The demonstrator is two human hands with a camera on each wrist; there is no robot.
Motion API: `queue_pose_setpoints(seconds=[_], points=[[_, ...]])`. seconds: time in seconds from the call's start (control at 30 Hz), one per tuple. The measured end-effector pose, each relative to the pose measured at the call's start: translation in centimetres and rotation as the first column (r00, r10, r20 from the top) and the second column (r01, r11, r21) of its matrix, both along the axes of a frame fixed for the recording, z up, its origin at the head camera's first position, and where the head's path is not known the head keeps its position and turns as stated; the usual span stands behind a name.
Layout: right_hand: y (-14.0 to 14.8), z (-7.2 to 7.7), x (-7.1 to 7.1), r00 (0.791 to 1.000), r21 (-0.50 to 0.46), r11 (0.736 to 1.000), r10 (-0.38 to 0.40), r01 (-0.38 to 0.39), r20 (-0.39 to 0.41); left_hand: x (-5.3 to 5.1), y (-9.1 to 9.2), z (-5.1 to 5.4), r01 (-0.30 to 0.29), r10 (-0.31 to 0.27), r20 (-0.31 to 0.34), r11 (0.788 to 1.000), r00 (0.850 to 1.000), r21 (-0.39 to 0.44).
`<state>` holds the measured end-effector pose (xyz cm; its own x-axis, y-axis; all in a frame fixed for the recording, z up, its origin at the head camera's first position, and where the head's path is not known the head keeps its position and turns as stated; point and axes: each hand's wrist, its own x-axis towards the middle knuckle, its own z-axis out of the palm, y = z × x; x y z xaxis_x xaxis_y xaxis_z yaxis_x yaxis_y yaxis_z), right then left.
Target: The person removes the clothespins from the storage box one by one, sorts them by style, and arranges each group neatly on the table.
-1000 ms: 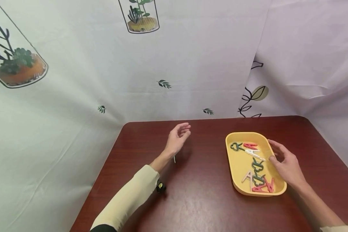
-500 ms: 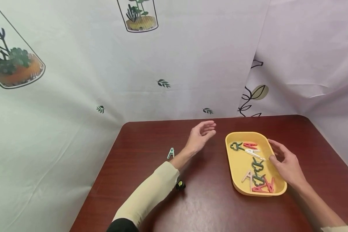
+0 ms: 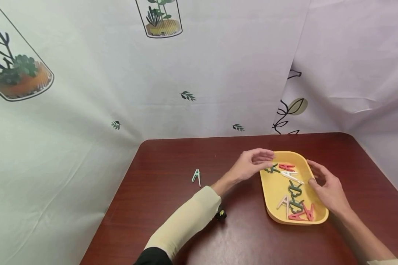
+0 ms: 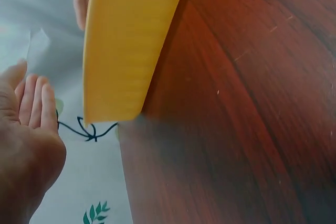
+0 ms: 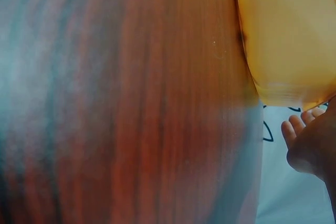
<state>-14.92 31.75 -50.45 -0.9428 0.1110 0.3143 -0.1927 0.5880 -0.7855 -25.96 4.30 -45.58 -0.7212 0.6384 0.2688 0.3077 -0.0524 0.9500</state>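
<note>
In the head view, a yellow tray (image 3: 272, 197) holds several plastic clothespins: red-pink ones (image 3: 308, 213), dark green ones (image 3: 296, 189), a white one (image 3: 290, 176) and a pale pink one. My right hand (image 3: 328, 189) grips the tray's right rim, thumb over the edge and fingers along the outside. At the far left corner of the tray is my left hand (image 3: 254, 163), fingers extended and holding nothing. It partly covers a dark green clothespin in that corner. A mint green clothespin (image 3: 196, 174) lies on the table, left of the tray.
The dark red-brown table (image 3: 166, 206) has its far edge near a white patterned curtain (image 3: 212, 73), which also hangs along both sides. A small black device (image 3: 221, 215) sits at the left wrist, beside the cream sleeve (image 3: 185, 217).
My left hand has moved right, from above the mint green clothespin to the tray's far left corner, uncovering that clothespin. The right hand and tray have stayed in place.
</note>
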Motion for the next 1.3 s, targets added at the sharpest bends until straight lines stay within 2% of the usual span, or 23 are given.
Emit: queue_pose_setpoints(seconds=[0.07, 0.2, 0.37, 0.5, 0.6, 0.7, 0.8, 0.93, 1.03, 1.2, 1.3], points=[[0.0, -0.1, 0.0, 1.0, 0.002, 1.0, -0.002, 0.002, -0.001, 0.3, 0.4, -0.1, 0.045, -0.045, -0.002, 0.998, 0.999, -0.037], [0.1, -0.1, -0.1, 1.0, 0.002, 1.0, 0.004, -0.003, -0.008, 0.9, 1.2, -0.2, 0.119, -0.126, -0.046, 0.984, 0.991, -0.134], [0.0, 0.0, -0.2, 1.0, 0.0, 1.0, 0.012, -0.012, -0.007, 1.5, 1.8, -0.5, 0.223, -0.226, 0.002, 0.958, 0.974, -0.18], [-0.1, 0.1, -0.2, 1.0, 0.001, 1.0, 0.015, -0.015, -0.01, 1.6, 2.2, -0.7, 0.298, -0.301, 0.02, 0.93, 0.953, -0.217], [-0.1, 0.1, -0.2, 1.0, 0.002, 1.0, 0.014, -0.014, -0.012, 1.6, 2.4, -0.7, 0.327, -0.334, 0.016, 0.909, 0.942, -0.258], [-0.1, 0.1, -0.2, 1.0, 0.004, 1.0, 0.014, -0.014, -0.01, 1.5, 2.7, -0.5, 0.332, -0.35, 0.004, 0.882, 0.937, -0.334], [0.1, 0.0, -0.1, 1.0, 0.014, 1.0, 0.01, -0.01, -0.006, 1.5, 3.2, -0.1, 0.329, -0.388, -0.04, 0.826, 0.921, -0.458], [0.2, 0.1, 0.0, 1.0, 0.026, 1.0, 0.007, -0.006, -0.007, 1.8, 4.2, 0.6, 0.324, -0.469, -0.089, 0.722, 0.879, -0.611], [0.2, 0.1, 0.1, 1.0, 0.026, 1.0, 0.005, -0.005, -0.005, 2.0, 5.0, 0.8, 0.316, -0.504, -0.087, 0.658, 0.86, -0.684], [0.1, 0.1, 0.1, 1.0, 0.022, 1.0, 0.013, -0.013, -0.004, 2.2, 6.0, 0.7, 0.312, -0.526, -0.063, 0.592, 0.848, -0.743], [0.1, 0.0, 0.0, 1.0, 0.019, 1.0, 0.02, -0.02, -0.004, 2.3, 6.5, 0.6, 0.28, -0.533, -0.07, 0.547, 0.843, -0.789]])
